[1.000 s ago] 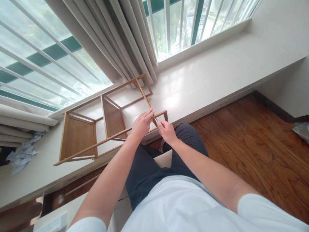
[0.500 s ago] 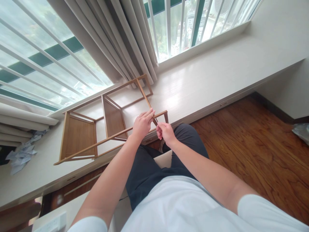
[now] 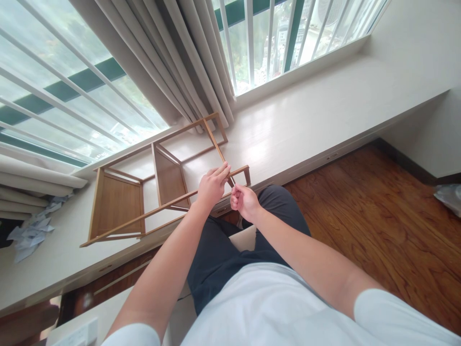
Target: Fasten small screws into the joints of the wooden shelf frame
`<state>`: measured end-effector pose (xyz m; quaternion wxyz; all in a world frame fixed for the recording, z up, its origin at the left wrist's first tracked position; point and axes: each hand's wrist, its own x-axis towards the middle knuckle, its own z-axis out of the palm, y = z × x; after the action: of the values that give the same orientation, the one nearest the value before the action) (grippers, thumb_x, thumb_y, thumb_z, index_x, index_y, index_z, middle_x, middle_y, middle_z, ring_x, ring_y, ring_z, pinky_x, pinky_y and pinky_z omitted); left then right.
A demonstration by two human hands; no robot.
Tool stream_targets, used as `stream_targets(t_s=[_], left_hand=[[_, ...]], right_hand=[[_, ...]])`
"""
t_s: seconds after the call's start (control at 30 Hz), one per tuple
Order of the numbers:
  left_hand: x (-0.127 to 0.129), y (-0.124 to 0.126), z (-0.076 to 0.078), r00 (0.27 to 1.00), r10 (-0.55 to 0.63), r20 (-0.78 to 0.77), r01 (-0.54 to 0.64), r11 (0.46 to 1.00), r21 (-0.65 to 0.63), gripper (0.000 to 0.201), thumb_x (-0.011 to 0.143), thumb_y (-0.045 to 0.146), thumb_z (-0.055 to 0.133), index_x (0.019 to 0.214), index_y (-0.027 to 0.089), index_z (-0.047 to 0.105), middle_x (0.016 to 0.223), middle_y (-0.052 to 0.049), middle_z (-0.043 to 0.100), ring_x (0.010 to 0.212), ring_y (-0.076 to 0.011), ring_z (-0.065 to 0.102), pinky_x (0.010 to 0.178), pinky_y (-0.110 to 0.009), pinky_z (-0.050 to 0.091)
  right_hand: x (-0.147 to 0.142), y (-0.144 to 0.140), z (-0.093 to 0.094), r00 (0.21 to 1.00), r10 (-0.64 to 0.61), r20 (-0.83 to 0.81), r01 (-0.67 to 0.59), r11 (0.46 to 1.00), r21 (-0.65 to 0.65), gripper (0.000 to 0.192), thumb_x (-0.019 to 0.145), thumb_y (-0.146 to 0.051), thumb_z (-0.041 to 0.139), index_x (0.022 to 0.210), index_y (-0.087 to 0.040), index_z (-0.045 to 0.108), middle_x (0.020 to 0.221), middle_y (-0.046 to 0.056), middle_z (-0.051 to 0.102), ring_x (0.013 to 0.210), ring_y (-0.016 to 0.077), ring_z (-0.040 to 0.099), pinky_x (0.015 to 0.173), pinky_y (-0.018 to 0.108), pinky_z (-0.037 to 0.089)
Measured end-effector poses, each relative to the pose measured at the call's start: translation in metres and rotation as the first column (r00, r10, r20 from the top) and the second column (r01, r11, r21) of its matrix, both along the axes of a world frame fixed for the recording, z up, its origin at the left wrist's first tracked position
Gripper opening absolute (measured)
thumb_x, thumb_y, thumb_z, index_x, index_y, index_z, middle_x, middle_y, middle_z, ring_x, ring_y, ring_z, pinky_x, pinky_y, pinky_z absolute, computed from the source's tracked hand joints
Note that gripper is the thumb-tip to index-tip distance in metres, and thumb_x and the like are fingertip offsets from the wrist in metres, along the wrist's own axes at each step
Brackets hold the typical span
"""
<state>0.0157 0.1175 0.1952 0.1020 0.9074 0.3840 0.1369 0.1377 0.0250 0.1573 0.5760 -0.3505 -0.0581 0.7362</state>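
Observation:
A bamboo shelf frame (image 3: 118, 202) lies on its side on the white window ledge (image 3: 306, 115). My left hand (image 3: 212, 185) rests on the frame's near rail by the right-hand corner, fingers laid over the wood. Right beside it my right hand (image 3: 245, 202) is closed around a thin metal tool (image 3: 232, 181), whose tip points at the same corner joint. The two hands almost touch. What the tool's tip meets is hidden by my fingers.
Beige curtains (image 3: 187, 57) hang behind the frame, with barred windows on both sides. Crumpled paper scraps (image 3: 30, 233) lie at the ledge's left end. Dark wood floor (image 3: 378, 221) spreads to the right, with a plastic bag (image 3: 448, 194) at its edge.
My right hand has drawn slightly toward me and turned, so the thin tool now shows above the fist. My left hand and the frame have stayed put.

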Motion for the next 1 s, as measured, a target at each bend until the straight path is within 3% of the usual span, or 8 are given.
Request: stream_targets(t_s=[0.17, 0.47, 0.63, 0.73, 0.87, 1.0], left_hand=[[-0.001, 0.000, 0.000, 1.000, 0.007, -0.022, -0.007, 1.000, 0.006, 0.052, 0.097, 0.020, 0.049, 0.148, 0.027, 0.056, 0.155, -0.003, 0.053, 0.131, -0.0265, 0.055, 0.112, -0.045, 0.046], [-0.002, 0.000, -0.001, 0.998, 0.028, -0.049, -0.027, 1.000, 0.010, 0.053, 0.098, 0.022, 0.047, 0.150, 0.030, 0.054, 0.156, -0.003, 0.052, 0.132, -0.0264, 0.055, 0.110, -0.046, 0.046], [0.000, -0.005, 0.000, 0.995, 0.047, -0.083, -0.044, 0.998, 0.044, 0.052, 0.100, 0.027, 0.045, 0.152, 0.029, 0.051, 0.157, -0.005, 0.050, 0.135, -0.0286, 0.052, 0.106, -0.047, 0.047], [0.000, -0.007, 0.000, 0.993, 0.073, -0.090, -0.064, 0.994, 0.090, 0.054, 0.101, 0.031, 0.046, 0.154, 0.025, 0.047, 0.158, -0.010, 0.049, 0.136, -0.0303, 0.051, 0.106, -0.047, 0.045], [-0.001, -0.010, -0.003, 0.995, 0.090, -0.041, -0.084, 0.989, 0.124, 0.048, 0.100, 0.037, 0.050, 0.146, 0.023, 0.056, 0.147, -0.013, 0.059, 0.121, -0.0296, 0.058, 0.105, -0.045, 0.046], [0.000, -0.011, -0.008, 0.990, 0.141, 0.006, -0.140, 0.978, 0.156, 0.042, 0.100, 0.041, 0.052, 0.136, 0.025, 0.065, 0.130, -0.012, 0.066, 0.107, -0.0269, 0.061, 0.097, -0.040, 0.048]], right_hand=[[-0.001, 0.000, 0.000, 1.000, -0.006, 0.016, 0.006, 1.000, 0.014, 0.030, 0.087, -0.047, 0.059, 0.072, -0.022, 0.053, 0.047, -0.006, 0.045, 0.040, 0.0107, 0.039, 0.042, 0.024, 0.030], [-0.001, -0.012, -0.012, 0.975, -0.058, 0.214, 0.039, 0.995, 0.090, 0.032, 0.082, -0.048, 0.063, 0.067, -0.022, 0.052, 0.044, -0.005, 0.049, 0.036, 0.0104, 0.040, 0.037, 0.023, 0.029], [0.013, -0.015, -0.023, 0.919, -0.114, 0.377, 0.084, 0.992, 0.096, 0.034, 0.084, -0.051, 0.060, 0.066, -0.022, 0.053, 0.045, -0.006, 0.047, 0.036, 0.0095, 0.038, 0.036, 0.022, 0.027], [0.031, -0.015, -0.028, 0.819, -0.128, 0.560, 0.070, 0.990, 0.125, 0.037, 0.087, -0.051, 0.057, 0.064, -0.022, 0.053, 0.045, -0.006, 0.047, 0.037, 0.0099, 0.040, 0.038, 0.023, 0.029], [0.061, -0.016, -0.035, 0.538, -0.151, 0.829, -0.033, 0.979, 0.199, 0.041, 0.095, -0.048, 0.051, 0.063, -0.021, 0.055, 0.049, -0.004, 0.051, 0.046, 0.0112, 0.047, 0.052, 0.024, 0.039], [0.084, -0.022, -0.051, 0.370, -0.149, 0.917, -0.067, 0.980, 0.186, 0.042, 0.098, -0.045, 0.048, 0.065, -0.021, 0.056, 0.052, -0.004, 0.054, 0.051, 0.0132, 0.051, 0.060, 0.025, 0.040]])
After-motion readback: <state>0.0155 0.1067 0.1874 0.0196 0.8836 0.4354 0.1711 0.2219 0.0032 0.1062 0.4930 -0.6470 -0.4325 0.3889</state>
